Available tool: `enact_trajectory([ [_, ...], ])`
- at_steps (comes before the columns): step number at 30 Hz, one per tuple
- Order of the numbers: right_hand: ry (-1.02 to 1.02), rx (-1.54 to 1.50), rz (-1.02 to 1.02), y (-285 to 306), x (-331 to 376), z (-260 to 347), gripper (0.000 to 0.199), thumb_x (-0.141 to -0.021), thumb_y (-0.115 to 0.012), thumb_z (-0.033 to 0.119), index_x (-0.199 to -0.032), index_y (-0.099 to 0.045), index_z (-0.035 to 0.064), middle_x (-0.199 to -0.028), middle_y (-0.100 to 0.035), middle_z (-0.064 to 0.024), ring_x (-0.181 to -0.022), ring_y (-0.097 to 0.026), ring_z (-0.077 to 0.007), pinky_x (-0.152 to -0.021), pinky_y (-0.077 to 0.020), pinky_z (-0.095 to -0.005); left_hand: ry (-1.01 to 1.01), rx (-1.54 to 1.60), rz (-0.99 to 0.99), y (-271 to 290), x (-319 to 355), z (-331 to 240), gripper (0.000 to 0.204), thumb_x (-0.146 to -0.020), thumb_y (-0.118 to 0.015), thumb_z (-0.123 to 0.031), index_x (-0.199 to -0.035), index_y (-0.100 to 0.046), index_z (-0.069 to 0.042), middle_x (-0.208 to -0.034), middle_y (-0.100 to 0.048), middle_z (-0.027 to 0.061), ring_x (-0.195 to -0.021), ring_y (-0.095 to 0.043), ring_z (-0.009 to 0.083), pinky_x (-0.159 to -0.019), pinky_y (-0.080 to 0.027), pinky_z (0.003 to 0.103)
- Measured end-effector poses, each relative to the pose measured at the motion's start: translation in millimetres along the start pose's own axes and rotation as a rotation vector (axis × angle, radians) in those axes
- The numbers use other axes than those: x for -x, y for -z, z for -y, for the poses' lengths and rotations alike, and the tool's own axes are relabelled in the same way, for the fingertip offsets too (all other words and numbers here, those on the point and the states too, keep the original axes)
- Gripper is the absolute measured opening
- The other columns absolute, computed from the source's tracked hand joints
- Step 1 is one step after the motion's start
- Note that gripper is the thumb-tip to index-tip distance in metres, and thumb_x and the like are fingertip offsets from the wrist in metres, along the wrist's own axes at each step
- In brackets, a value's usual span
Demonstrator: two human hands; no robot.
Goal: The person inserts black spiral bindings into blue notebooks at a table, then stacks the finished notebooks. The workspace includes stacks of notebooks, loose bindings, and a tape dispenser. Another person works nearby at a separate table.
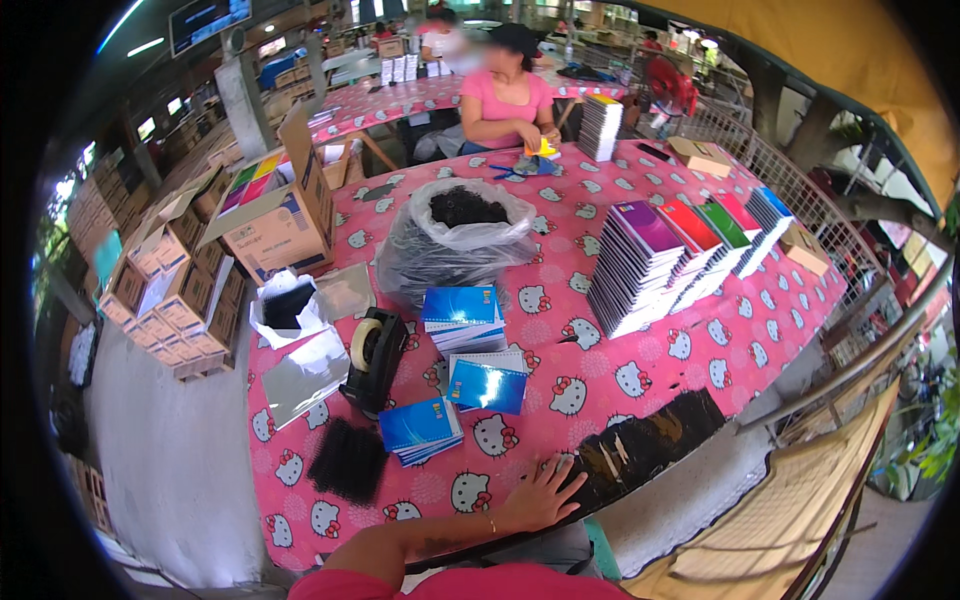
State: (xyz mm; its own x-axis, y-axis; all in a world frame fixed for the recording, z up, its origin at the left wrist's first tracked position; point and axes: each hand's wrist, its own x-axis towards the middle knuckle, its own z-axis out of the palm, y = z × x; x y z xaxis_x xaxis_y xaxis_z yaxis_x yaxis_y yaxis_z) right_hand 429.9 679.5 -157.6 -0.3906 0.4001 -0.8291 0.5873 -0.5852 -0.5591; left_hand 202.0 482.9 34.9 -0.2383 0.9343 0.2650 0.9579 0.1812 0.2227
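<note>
Left hand (540, 495) lay palm down at the near edge of the table, fingers spread and holding nothing; a thin bracelet (490, 521) circled my wrist. Right hand out of view; its grip I could not tell. My fingertips were just beside a dark, scuffed board (680, 430) along the edge, its surface torn to pale patches.

Blue-covered notebooks lay ahead and to the left of my hand, in three piles: a low front pile (420, 425), a middle pile (490, 385) and a taller rear pile (460, 305). Left of the front pile, a bundle of black binding coils (347, 460) lay on the pink cat-print tablecloth (545, 432). A black tape dispenser (375, 375) stood behind the bundle, near the piles. Farther back, a clear plastic bag (425, 255) bulged with more black coils.

To the right stood tall stacks with purple (640, 225), red (690, 228) and green (722, 225) covers. Across the table, a co-worker (505, 100) in a pink top sat handling something yellow.
</note>
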Motion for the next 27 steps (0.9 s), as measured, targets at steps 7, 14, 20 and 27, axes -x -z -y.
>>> enact_trajectory([
  [7,-0.01,0.147,0.069,12.2,-40.1,44.0,0.057,-0.09,-0.052,0.06,-0.126,-0.06,0.0168,-0.116,-0.066,-0.0164,-0.114,-0.061,-0.0321,-0.101,-0.0439,-0.0509,0.045,0.012,-0.01,-3.2,2.9,-6.5,0.059,-0.1,-0.045,-0.048,-0.149,-0.04,-0.015,-0.149,-0.039,0.0242,-0.136,-0.039,0.0429,-0.108,-0.03,0.065],
  [14,-0.003,0.28,0.143,14.1,-62.7,79.8,0.058,-0.091,-0.052,0.06,-0.128,-0.059,0.0168,-0.117,-0.066,-0.0165,-0.115,-0.061,-0.0321,-0.101,-0.0441,-0.0502,0.06,-0.003,0.016,-8.4,3.5,-10.8,0.057,-0.103,-0.04,-0.046,-0.151,-0.037,-0.016,-0.152,-0.035,0.0236,-0.138,-0.036,0.0438,-0.109,-0.031,0.063],
  [20,0.017,0.383,0.204,9.3,-88.0,86.9,0.058,-0.091,-0.051,0.061,-0.129,-0.058,0.0168,-0.118,-0.066,-0.0165,-0.115,-0.06,-0.032,-0.101,-0.0442,-0.0495,0.095,-0.004,0.056,-18.5,5.1,-8.3,0.058,-0.104,-0.037,-0.047,-0.154,-0.032,-0.018,-0.157,-0.028,0.0221,-0.142,-0.031,0.0441,-0.113,-0.025,0.062],
  [27,-0.04,0.619,0.246,49.0,-126.7,52.0,0.059,-0.091,-0.05,0.061,-0.131,-0.057,0.0168,-0.119,-0.066,-0.0165,-0.116,-0.06,-0.032,-0.101,-0.0444,-0.0488,0.125,-0.015,0.042,-21.0,7.1,-14.0,0.058,-0.104,-0.038,-0.049,-0.153,-0.035,-0.019,-0.16,-0.027,0.0179,-0.145,-0.03,0.04,-0.115,-0.024,0.057],
])
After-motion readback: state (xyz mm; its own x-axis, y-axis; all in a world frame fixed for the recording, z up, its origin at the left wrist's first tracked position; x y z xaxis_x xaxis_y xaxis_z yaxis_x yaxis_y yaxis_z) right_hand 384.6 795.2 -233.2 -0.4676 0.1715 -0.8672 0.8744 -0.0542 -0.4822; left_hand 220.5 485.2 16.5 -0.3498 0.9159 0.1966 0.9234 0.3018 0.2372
